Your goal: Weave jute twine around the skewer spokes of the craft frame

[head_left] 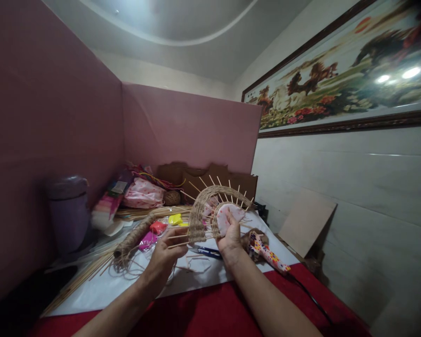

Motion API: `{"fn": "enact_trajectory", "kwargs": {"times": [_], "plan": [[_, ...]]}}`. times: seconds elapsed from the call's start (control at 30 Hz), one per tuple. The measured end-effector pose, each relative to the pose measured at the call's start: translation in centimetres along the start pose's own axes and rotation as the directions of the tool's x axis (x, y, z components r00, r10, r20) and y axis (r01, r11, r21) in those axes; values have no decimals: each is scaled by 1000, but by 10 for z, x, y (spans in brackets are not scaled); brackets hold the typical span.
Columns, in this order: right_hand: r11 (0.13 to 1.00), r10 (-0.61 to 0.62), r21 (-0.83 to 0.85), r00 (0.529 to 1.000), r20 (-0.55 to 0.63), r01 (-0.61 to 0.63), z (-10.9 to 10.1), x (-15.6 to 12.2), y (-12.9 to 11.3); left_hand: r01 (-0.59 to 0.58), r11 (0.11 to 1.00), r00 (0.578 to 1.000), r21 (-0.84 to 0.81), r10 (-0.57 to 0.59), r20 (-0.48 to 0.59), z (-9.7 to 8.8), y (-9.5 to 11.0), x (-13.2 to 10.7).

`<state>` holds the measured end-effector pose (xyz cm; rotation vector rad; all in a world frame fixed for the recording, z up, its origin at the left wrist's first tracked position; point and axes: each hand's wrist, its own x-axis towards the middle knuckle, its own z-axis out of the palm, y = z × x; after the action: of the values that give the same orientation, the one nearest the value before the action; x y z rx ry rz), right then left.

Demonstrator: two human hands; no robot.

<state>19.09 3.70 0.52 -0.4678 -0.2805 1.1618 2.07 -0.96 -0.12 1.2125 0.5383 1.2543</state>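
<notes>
Above the table I hold up a half-round fan of thin wooden sticks woven with brown twine. Its stick ends fan out past the woven outer band. At its centre is a half-round piece of pale pink patterned cloth edged with twine. My left hand grips the sticks at the fan's lower left. My right hand is closed on the cloth centre, thumb on its front; the fingers behind are hidden. Below the fan lie dark blue-handled scissors, partly covered by the hands.
On the white sheet over red cloth lie a twine roll, long sticks and red, yellow and magenta packets. A flower-patterned glue gun with a black cord lies right. A purple tumbler stands left.
</notes>
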Motion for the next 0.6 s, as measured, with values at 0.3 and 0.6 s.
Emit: {"fn": "enact_trajectory", "kwargs": {"times": [0.3, 0.6], "plan": [[999, -48, 19, 999, -25, 49, 3, -6, 2, 25, 999, 981, 47, -16, -196, -4, -9, 7], [998, -43, -36, 999, 12, 43, 5, -13, 3, -38, 990, 978, 137, 65, -198, -7, -11, 6]]}}
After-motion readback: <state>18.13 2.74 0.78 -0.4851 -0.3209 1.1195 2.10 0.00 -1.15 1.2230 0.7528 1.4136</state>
